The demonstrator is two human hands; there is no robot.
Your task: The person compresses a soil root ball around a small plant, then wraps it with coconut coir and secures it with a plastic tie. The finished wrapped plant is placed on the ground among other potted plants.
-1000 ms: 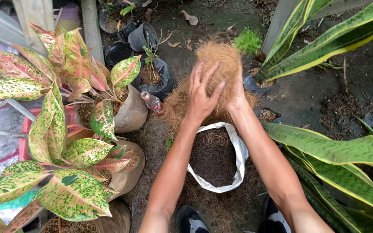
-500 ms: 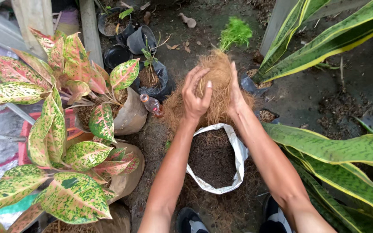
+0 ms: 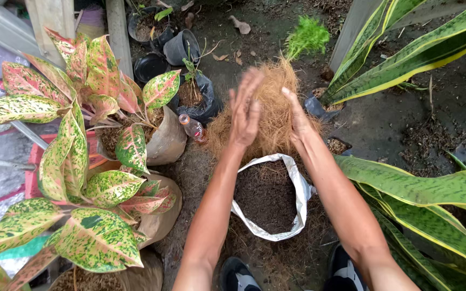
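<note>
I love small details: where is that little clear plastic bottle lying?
In the head view the small bottle lies on the ground just left of centre, between the tan pot of a pink-green plant and the coconut fibre, near the left hand.
</note>
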